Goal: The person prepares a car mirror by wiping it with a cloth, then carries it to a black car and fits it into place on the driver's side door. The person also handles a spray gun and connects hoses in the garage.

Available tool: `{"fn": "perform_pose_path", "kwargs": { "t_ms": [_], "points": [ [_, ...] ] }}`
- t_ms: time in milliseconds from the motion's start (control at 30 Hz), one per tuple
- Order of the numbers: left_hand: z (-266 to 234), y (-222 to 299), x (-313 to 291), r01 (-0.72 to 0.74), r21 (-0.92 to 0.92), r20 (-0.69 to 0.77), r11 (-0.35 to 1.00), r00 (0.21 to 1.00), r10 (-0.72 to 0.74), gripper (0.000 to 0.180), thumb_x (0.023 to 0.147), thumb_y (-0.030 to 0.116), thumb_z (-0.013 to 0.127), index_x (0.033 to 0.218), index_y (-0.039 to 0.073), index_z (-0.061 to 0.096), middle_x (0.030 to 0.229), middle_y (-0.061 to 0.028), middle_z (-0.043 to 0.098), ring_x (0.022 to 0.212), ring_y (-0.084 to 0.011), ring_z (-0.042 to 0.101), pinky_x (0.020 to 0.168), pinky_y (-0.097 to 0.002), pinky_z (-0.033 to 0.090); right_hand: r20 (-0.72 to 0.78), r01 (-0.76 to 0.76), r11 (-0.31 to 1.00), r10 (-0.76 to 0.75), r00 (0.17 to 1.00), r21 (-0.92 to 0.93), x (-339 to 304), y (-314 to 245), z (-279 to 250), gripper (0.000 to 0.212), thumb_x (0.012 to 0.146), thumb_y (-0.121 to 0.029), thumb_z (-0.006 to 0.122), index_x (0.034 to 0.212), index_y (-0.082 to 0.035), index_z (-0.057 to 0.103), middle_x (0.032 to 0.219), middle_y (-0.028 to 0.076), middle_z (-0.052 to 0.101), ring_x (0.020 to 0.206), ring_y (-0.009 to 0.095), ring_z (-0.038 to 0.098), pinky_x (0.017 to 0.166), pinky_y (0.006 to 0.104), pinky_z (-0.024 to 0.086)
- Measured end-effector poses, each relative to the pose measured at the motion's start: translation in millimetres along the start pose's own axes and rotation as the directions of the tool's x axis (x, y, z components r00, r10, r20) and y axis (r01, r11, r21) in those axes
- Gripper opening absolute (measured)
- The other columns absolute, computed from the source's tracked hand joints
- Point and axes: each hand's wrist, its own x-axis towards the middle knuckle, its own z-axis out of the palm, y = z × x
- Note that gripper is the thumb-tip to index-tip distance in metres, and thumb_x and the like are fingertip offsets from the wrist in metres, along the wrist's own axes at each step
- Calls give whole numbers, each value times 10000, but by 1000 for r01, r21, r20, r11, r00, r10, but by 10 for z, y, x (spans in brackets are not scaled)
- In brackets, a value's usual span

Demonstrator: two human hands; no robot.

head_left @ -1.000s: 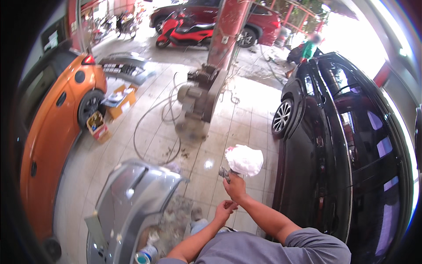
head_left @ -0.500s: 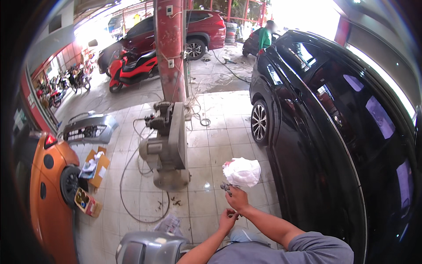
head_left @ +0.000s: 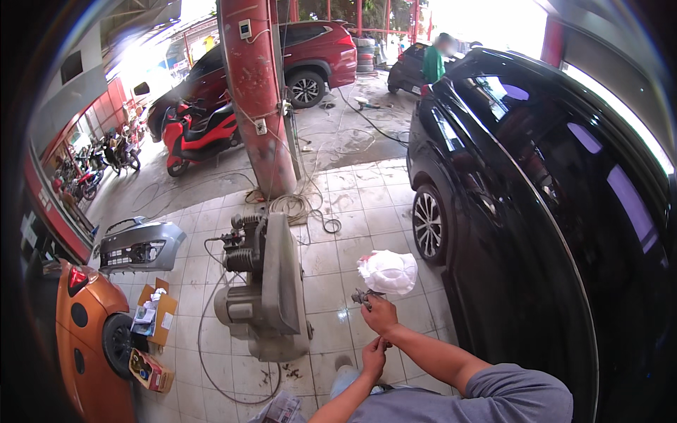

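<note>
We count two bare hands at work. The right grip (head_left: pixel 381 314) is clenched around one grey metal spray gun (head_left: pixel 361 297). Directly above the gun sits one white cloth bundle (head_left: pixel 389 273), showing a pinkish patch on its left side. Both are held out over the tiled floor (head_left: pixel 345 250), between one machine with a finned motor (head_left: pixel 282 282) and one black car (head_left: pixel 508 247). The left grip (head_left: pixel 373 357) has its fingers curled just below the right wrist – we cannot tell whether it holds anything.

Around these we record one red pillar (head_left: pixel 255 84), one red scooter (head_left: pixel 201 134) and one red car (head_left: pixel 326 51) behind them. To the left we note one orange car (head_left: pixel 95 345), one detached grey bumper (head_left: pixel 144 248) and two boxes – one open carton (head_left: pixel 166 311) with papers and one smaller box (head_left: pixel 161 382) below it. One person in green (head_left: pixel 431 65) stands beyond the black car.
</note>
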Motion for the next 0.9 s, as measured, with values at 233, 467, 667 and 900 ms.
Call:
{"fn": "perform_pose_path", "kwargs": {
  "t_ms": [233,467,667,900],
  "points": [
    [-648,743,1990,147,391,364,909,882,-299,401,1001,331,617,1218,2,690,993,-71,742,853,-145,654,797,-313,517,15,21,997,-20,1000,-71,1601,469,432,222,861,-224,636,1016,-65,621,930,163,685,845,394,669,716,505,540],
    [-1362,1795,4144,180,475,358,862,855,-376,443,938,337,710,1268,43,680,1082,-83,743,938,-162,687,853,-326,523,7,-114,980,117,993,-161,2785,964,429,283,825,-238,671,1073,-101,679,888,153,676,814,388,666,714,498,532],
    [-663,3267,6495,-101,484,422,869,897,-131,392,949,288,706,1243,31,678,1046,-78,747,910,-156,698,832,-313,533,-69,-208,958,198,978,-198,3715,1608,383,325,817,-218,661,1129,-134,695,915,147,683,823,373,676,727,509,537],
    [-551,5147,8882,-403,427,367,809,895,252,293,983,189,669,1208,1,675,1000,-84,753,910,-149,707,808,-285,551,104,-131,970,155,983,-203,5248,2430,669,308,825,-202,655,1122,-212,736,887,74,670,896,267,648,799,468,434]
  ]
}}
